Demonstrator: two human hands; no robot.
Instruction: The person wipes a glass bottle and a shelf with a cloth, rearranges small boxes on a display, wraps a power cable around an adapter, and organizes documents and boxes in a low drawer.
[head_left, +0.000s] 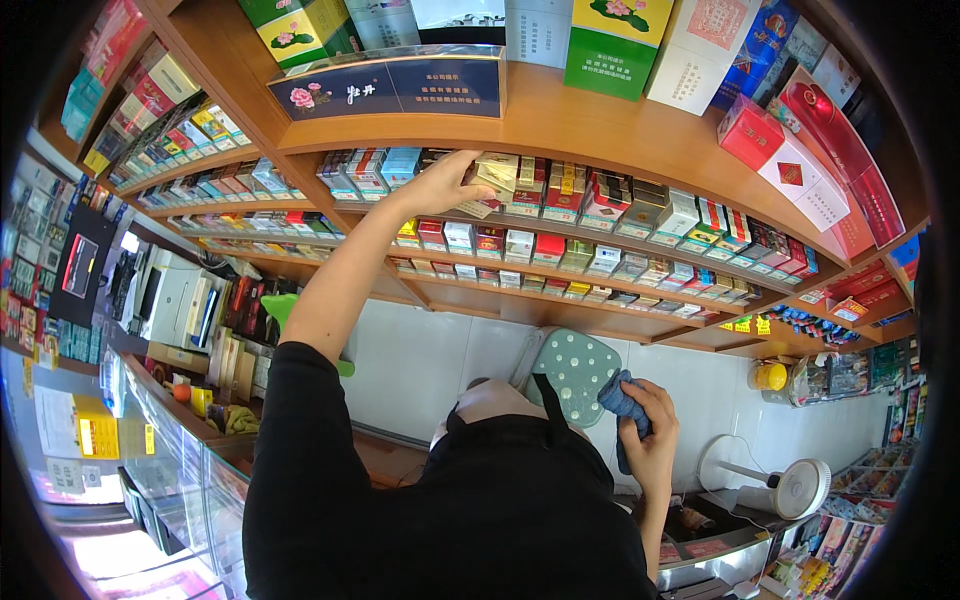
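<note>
My left hand (450, 186) reaches to the upper row of a wooden display shelf (585, 109). Its fingers and thumb are around a cream-and-gold cigarette pack (496, 171), which sits tilted at the front of the row. The fingertips are partly hidden by the shelf board above. To the right of it stand red cigarette packs (529, 187), and to the left a light blue pack (401, 165). Low at my right side, my right hand (654, 431) holds a bunched blue-grey cloth (626, 401), away from the shelf.
Cigarette cartons (386, 90) stand on the board above the packs. A green dotted stool (576, 367) is on the floor before me. A white fan (799, 487) stands at the right, and a glass counter (176, 465) runs along the left.
</note>
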